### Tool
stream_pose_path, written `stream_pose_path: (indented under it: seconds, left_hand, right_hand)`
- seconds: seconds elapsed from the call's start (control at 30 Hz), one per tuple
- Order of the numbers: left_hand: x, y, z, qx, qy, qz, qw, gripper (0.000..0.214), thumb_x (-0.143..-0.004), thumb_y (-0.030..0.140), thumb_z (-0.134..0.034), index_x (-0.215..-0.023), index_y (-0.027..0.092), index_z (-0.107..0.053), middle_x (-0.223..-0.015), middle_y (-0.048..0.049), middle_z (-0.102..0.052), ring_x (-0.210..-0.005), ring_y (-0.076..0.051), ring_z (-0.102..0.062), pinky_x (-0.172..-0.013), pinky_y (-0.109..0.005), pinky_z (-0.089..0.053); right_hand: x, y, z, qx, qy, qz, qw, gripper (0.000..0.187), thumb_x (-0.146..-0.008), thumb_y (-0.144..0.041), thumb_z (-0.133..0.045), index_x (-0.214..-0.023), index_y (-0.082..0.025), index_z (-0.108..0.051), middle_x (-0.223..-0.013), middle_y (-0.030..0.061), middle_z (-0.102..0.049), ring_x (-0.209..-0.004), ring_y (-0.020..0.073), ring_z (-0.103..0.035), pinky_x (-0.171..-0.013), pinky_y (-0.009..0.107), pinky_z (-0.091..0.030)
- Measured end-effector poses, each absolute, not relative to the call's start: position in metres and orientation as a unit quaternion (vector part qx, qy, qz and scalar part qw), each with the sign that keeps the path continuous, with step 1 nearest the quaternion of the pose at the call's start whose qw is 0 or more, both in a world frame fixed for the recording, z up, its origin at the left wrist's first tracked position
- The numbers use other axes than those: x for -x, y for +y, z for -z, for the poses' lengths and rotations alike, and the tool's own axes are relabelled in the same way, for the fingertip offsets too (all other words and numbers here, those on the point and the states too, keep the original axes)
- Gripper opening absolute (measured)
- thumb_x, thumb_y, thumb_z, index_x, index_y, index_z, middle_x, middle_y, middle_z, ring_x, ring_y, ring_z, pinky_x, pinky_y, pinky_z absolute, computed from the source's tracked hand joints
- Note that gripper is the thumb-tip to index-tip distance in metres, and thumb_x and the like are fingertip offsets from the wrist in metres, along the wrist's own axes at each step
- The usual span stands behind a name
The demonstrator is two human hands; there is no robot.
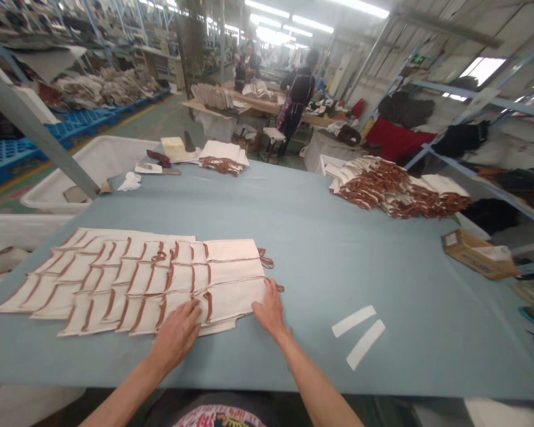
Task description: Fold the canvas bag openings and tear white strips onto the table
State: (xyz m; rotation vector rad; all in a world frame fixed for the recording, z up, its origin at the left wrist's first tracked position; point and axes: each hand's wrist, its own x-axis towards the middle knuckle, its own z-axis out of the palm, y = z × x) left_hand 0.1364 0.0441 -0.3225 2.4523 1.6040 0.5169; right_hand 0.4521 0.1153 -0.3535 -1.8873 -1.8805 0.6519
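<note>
1. Head view: a fanned spread of cream fabric pieces with brown trim lies on the near left part of the blue-grey tabletop. The pieces overlap in rows like tiles.
2. The left hand lies palm down on the near edge of the spread. Its grip is open, with the fingers flat on the cloth and clasping nothing.
3. The right hand rests at the spread's near right corner, its fingers touching the edge of the end piece. Its grip is open too and holds nothing.
4. Two white strips lie on the tabletop to the right of the right hand, apart from it.
5. On the far right of the tabletop sit stacks of like pieces, well apart from the hands. A cardboard box sits at the right edge.
6. At the far end lies a smaller pile. Beyond it, another person stands at a separate table.
</note>
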Motion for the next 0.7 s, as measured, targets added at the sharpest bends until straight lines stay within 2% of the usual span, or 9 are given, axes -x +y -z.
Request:
stream_pose_path:
  seconds: [0.07, 0.13, 0.3, 0.43, 0.57, 0.7]
  left_hand:
    - [-0.137, 0.043, 0.322, -0.819, 0.540, -0.175, 0.085, 0.022, -0.103, 0.027, -0.068, -0.123, 0.017, -0.069, -0.141, -0.0143, -0.068, -0.125, -0.032, -0.068, -0.101, -0.053, -0.061]
    - [-0.139, 0.042, 0.321, -0.816, 0.543, -0.175, 0.092, 0.023, -0.103, 0.028, -0.069, -0.124, 0.017, -0.069, -0.141, -0.0138, -0.067, -0.126, -0.032, -0.067, -0.103, -0.054, -0.060]
    - [-0.140, 0.040, 0.320, -0.802, 0.558, -0.177, 0.122, 0.026, -0.102, 0.029, -0.071, -0.125, 0.017, -0.070, -0.140, -0.0129, -0.068, -0.127, -0.032, -0.067, -0.105, -0.055, -0.059]
    - [-0.142, 0.040, 0.320, -0.781, 0.571, -0.195, 0.162, 0.024, -0.102, 0.031, -0.072, -0.121, 0.016, -0.071, -0.136, -0.0119, -0.070, -0.125, -0.031, -0.067, -0.106, -0.056, -0.058]
    - [-0.144, 0.044, 0.314, -0.750, 0.581, -0.235, 0.211, 0.023, -0.101, 0.036, -0.073, -0.113, 0.017, -0.073, -0.131, -0.0108, -0.072, -0.121, -0.030, -0.069, -0.105, -0.055, -0.058]
    - [-0.140, 0.056, 0.289, -0.691, 0.600, -0.303, 0.266, 0.028, -0.102, 0.044, -0.071, -0.105, 0.016, -0.073, -0.107, -0.0068, -0.077, -0.099, -0.024, -0.074, -0.093, -0.048, -0.062]
  right_hand:
    - [-0.455, 0.124, 0.346, 0.701, -0.615, -0.284, 0.224, 0.045, -0.103, -0.035, -0.072, -0.143, -0.019, -0.062, -0.146, 0.0135, -0.064, -0.128, 0.0313, -0.066, -0.107, 0.055, -0.057]
    - [-0.458, 0.131, 0.336, 0.712, -0.561, -0.343, 0.246, 0.038, -0.105, -0.039, -0.070, -0.136, -0.018, -0.066, -0.135, 0.0108, -0.069, -0.114, 0.0266, -0.071, -0.098, 0.049, -0.062]
    - [-0.450, 0.140, 0.295, 0.675, -0.451, -0.486, 0.324, 0.031, -0.105, -0.038, -0.071, -0.128, -0.017, -0.069, -0.129, 0.0097, -0.071, -0.110, 0.0247, -0.072, -0.095, 0.045, -0.063]
    - [-0.445, 0.161, 0.241, 0.580, -0.361, -0.601, 0.415, 0.039, -0.106, -0.051, -0.064, -0.121, -0.015, -0.071, -0.116, 0.0088, -0.077, -0.097, 0.0223, -0.076, -0.088, 0.042, -0.063]
    - [-0.448, 0.178, 0.182, 0.511, -0.270, -0.674, 0.461, 0.052, -0.101, -0.061, -0.053, -0.106, -0.015, -0.075, -0.095, 0.0108, -0.083, -0.085, 0.0296, -0.079, -0.080, 0.042, -0.064]
    - [-0.450, 0.157, 0.145, 0.470, -0.229, -0.729, 0.441, 0.050, -0.093, -0.059, -0.059, -0.100, -0.013, -0.077, -0.086, 0.0141, -0.083, -0.084, 0.0360, -0.081, -0.082, 0.048, -0.065]
